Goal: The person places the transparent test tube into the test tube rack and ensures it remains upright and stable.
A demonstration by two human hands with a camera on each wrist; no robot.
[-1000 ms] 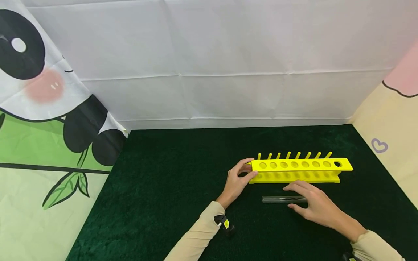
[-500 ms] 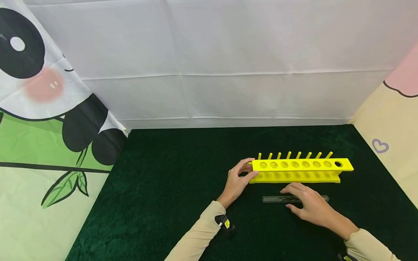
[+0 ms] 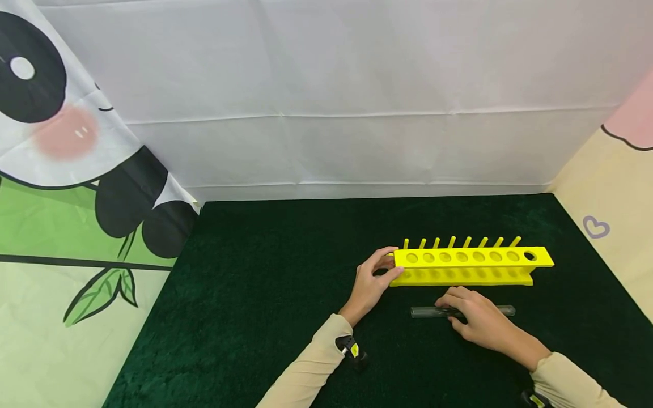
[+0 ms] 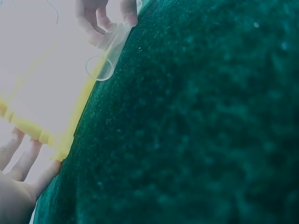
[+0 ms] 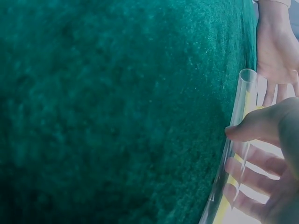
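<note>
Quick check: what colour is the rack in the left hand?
Bright yellow. The rack shows best in the head view.

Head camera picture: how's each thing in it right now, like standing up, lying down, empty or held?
Yellow rack: upright, holding no tubes.
Pegs: bare.
Clear tube: sideways, looks empty.
Left hand: gripping the rack's end.
Right hand: holding the tube.
Green cloth: spread out.

On the counter's [image 3: 245, 294] right half, a rack [image 3: 461, 276]; on its near side, a tube [image 3: 424, 312]. At the rack's left end, left hand [image 3: 368, 286]; at the tube's middle, right hand [image 3: 479, 320].
</note>
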